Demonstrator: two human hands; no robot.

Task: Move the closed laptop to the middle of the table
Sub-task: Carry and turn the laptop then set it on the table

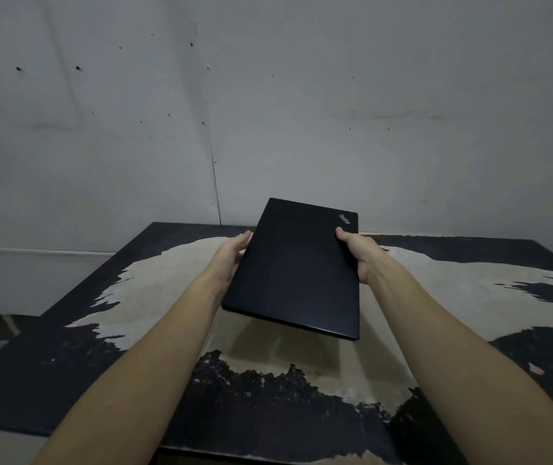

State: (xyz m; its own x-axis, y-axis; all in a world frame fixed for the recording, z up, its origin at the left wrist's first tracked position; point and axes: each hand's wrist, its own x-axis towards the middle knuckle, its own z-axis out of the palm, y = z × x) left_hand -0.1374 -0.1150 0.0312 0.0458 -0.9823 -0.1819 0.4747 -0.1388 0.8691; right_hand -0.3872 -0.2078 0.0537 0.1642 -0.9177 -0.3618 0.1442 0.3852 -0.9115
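Note:
A closed black laptop (297, 268) hangs in the air above the middle of the table (168, 297), tilted, its short edge toward me and a small logo at its far right corner. My left hand (231, 253) grips its left long edge, fingers underneath. My right hand (357, 251) grips the right long edge, thumb on the lid. The laptop casts a shadow on the worn tabletop below it.
The table is black with a large worn pale patch across its middle. A grey wall (268, 112) with small holes stands right behind the table's far edge. The floor shows past the table's left edge.

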